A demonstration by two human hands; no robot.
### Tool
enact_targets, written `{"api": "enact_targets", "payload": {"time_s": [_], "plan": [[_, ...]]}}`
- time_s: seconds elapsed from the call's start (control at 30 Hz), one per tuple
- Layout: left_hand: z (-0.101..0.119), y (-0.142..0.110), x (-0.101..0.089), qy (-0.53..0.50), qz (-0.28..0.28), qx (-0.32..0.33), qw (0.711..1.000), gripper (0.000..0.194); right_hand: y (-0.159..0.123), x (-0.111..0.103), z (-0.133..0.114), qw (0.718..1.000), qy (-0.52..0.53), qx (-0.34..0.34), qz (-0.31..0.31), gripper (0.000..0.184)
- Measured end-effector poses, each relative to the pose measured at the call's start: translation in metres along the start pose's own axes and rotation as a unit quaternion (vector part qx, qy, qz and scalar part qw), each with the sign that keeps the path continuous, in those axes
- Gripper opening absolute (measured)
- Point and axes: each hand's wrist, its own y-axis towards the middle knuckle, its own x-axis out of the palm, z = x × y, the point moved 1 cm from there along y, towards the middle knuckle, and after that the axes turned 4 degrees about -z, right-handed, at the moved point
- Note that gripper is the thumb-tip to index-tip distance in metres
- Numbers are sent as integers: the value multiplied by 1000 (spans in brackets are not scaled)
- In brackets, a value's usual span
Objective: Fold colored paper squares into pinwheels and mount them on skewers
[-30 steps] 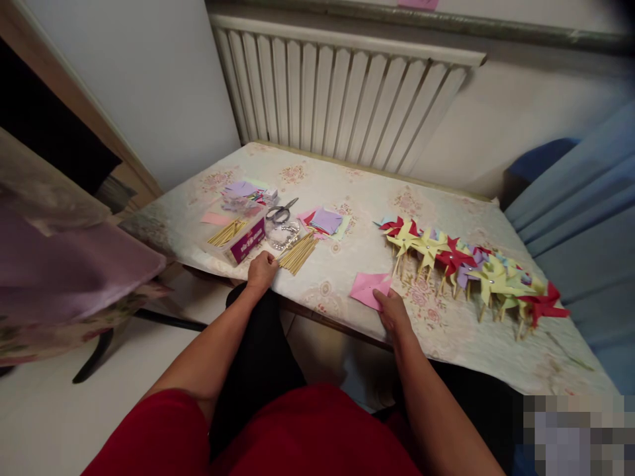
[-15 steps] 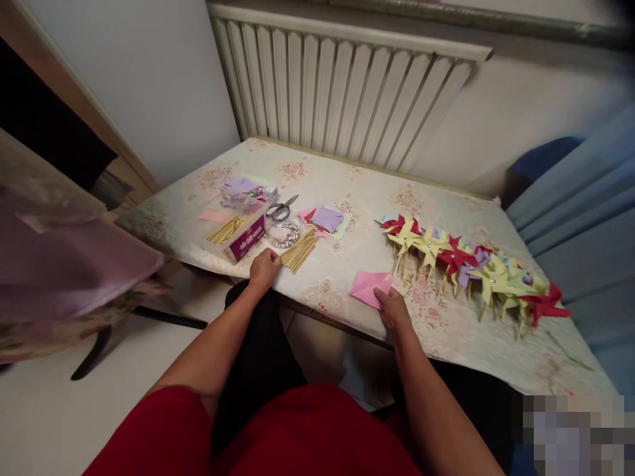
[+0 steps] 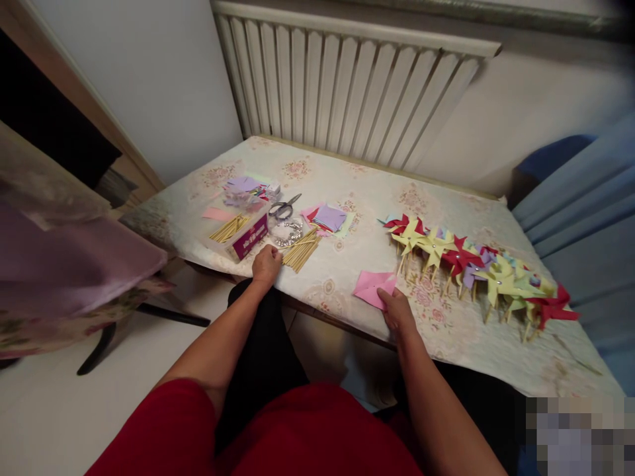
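My right hand [image 3: 398, 309] pinches the right corner of a pink paper square [image 3: 373, 289] close to the table's front edge, thumb on top. The paper has cuts and a small dark mark near its middle. At the left, my left hand [image 3: 266, 264] is closed, its fingertips beside a bundle of thin wooden sticks [image 3: 300, 252]. Whatever those fingers hold, if anything, is too small to make out. Just behind them lies a clear round dish [image 3: 288, 233] with shiny silver pieces.
A purple box [image 3: 251, 239] with more sticks stands left, near scissors [image 3: 284, 209] and coloured papers [image 3: 243, 184]. Another paper stack [image 3: 330, 218] lies mid-table. Several pinwheels [image 3: 459, 256] crowd the right side. A radiator [image 3: 342, 86] is behind the floral-covered table [image 3: 367, 192].
The whole scene has shifted slightly rightward in view. Both hands keep nearly the same pose, with the pink paper still in the right one.
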Motion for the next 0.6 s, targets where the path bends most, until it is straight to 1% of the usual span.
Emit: {"api": "enact_targets", "payload": {"time_s": [0.1,0.2,0.37,0.6], "plan": [[-2,3,1,3,4,-1,1000,29,-1,1,-1,1000,7,-2,-2,31],[-3,6,2,16,-6,8,1000,33,0,0,0,1000,15,2,-3,30],[-2,10,4,50,-24,6,998,31,1,0,1,1000,14,1,-2,31],[2,13,6,90,-16,8,996,27,4,-4,5,1000,13,-1,-12,34]]}}
